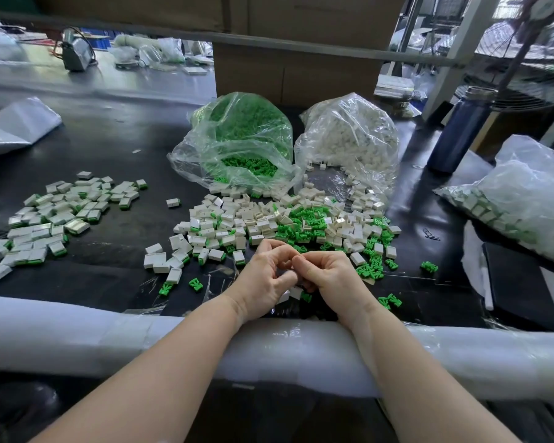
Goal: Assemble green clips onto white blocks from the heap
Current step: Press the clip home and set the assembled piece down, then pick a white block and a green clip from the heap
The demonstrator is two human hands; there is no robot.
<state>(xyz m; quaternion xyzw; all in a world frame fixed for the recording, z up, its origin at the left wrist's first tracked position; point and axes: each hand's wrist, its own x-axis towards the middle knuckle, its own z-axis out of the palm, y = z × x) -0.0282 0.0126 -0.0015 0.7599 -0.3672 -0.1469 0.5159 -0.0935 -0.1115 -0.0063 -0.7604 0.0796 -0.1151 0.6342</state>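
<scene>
Hands meet near counter's front edge, left hand (263, 276) and right hand (328, 276) curled over a partly hidden white block (295, 292) and green clip (306, 297), apparently mid-fit; next: press home.

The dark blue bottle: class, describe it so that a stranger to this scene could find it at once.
Start at the clear bag of white blocks at the back of the black table. Look right, past its edge: the dark blue bottle stands upright there. It is the only tall, dark cylinder among soft, pale plastic bags.
</scene>
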